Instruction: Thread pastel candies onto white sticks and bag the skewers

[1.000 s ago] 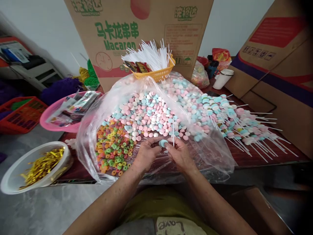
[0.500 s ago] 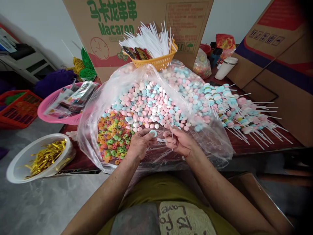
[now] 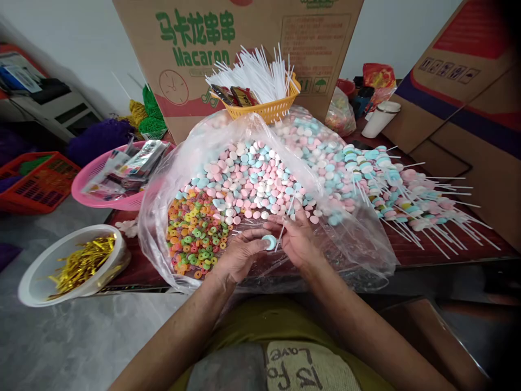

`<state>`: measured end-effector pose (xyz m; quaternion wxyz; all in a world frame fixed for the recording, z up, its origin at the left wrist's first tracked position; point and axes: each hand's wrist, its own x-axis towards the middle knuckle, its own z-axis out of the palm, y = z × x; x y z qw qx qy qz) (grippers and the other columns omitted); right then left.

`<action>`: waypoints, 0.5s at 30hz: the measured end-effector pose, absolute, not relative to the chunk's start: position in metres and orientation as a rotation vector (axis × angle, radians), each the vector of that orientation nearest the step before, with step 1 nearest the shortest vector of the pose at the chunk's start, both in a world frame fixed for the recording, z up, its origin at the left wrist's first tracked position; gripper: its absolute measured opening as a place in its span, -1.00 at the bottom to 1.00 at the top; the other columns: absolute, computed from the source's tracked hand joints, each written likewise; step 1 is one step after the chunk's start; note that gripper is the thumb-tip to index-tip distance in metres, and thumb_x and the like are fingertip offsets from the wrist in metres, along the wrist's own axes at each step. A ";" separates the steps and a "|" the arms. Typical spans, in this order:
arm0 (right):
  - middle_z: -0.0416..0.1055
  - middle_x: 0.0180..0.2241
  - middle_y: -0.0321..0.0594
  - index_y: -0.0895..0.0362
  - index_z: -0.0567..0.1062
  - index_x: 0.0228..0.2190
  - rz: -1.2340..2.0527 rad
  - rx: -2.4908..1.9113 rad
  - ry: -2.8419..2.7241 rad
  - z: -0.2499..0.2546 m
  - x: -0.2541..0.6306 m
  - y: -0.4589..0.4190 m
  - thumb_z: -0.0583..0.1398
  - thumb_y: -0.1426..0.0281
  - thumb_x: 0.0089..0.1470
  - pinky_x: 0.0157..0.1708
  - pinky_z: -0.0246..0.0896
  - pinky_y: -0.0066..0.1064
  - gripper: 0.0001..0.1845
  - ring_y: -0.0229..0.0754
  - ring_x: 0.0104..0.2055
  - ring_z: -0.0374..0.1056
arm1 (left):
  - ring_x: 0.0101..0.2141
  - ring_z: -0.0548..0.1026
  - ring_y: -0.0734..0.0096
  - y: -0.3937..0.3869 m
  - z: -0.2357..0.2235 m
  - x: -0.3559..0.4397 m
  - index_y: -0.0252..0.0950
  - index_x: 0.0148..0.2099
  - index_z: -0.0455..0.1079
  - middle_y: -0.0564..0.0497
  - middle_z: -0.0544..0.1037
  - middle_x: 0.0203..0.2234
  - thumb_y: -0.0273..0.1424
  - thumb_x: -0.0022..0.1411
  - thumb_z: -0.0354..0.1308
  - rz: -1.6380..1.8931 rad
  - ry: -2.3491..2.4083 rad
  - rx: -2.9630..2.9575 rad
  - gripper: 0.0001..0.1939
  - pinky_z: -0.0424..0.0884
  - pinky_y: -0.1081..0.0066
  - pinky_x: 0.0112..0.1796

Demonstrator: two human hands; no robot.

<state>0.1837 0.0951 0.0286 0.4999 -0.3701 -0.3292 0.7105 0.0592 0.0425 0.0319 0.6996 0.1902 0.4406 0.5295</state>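
Between thumb and fingers, my left hand (image 3: pixel 244 252) pinches a pale blue and white marshmallow (image 3: pixel 269 242). Just right of it, my right hand (image 3: pixel 299 236) grips a thin white stick (image 3: pixel 285 220), which tilts with its lower end close by the marshmallow. I cannot tell whether the two touch. Beyond the hands, loose pink, white and blue marshmallows (image 3: pixel 252 174) spread over an opened clear plastic bag (image 3: pixel 154 228). Colourful ring gummies (image 3: pixel 191 233) are heaped left of my left hand.
Finished-looking marshmallow skewers (image 3: pixel 407 190) pile up at the right. An orange basket (image 3: pixel 264 111) of white sticks stands at the back before a cardboard box (image 3: pixel 252 16). At left are a pink basket (image 3: pixel 93 202) of packets and a white bowl (image 3: pixel 30 277) with gold ties. A white cup (image 3: pixel 379 120) stands back right.
The stick has gone from upright to tilted, its lower end swinging toward the left hand's marshmallow. Both hands have drawn closer together. The whole view has shifted slightly.
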 end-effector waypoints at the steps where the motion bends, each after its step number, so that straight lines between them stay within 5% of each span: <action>1: 0.51 -0.32 -0.28 -0.01 0.28 0.02 1.613 -0.931 -0.934 0.029 0.185 0.094 0.12 0.33 0.10 -0.26 0.41 -0.24 -0.59 -0.21 -0.35 0.46 | -0.43 0.54 0.39 0.043 0.032 0.061 -0.39 -0.33 0.49 0.00 0.59 -0.47 -0.50 -0.26 0.43 1.169 0.949 0.420 -0.66 0.49 0.39 -0.33; 8: 0.37 0.04 -0.09 0.09 0.27 0.12 1.087 -1.223 -1.981 0.060 0.250 0.097 0.09 0.22 0.12 0.08 0.15 -0.13 -0.46 -0.03 0.09 0.27 | -0.53 0.55 0.39 0.050 0.035 0.042 -0.37 -0.26 0.47 0.02 0.57 -0.51 -0.43 -0.28 0.46 1.341 1.020 0.462 -0.56 0.51 0.39 -0.43; 12: 0.28 0.11 0.02 0.15 0.11 0.20 1.186 -1.180 -2.321 0.065 0.271 0.080 0.16 0.16 0.04 -0.08 0.29 -0.20 -0.25 0.00 0.01 0.34 | -0.50 0.51 0.47 0.050 0.038 0.038 -0.37 -0.34 0.48 0.05 0.56 -0.49 -0.43 -0.29 0.46 1.409 1.022 0.504 -0.62 0.51 0.42 -0.40; 15: 0.47 -0.11 -0.07 0.15 0.36 0.01 1.153 -1.170 -2.338 0.061 0.264 0.067 0.04 0.16 0.14 -0.28 0.32 -0.35 -0.52 -0.10 -0.21 0.42 | -0.47 0.51 0.46 0.047 0.041 0.040 -0.35 -0.32 0.49 0.06 0.55 -0.48 -0.45 -0.32 0.46 1.401 1.016 0.512 -0.60 0.50 0.41 -0.37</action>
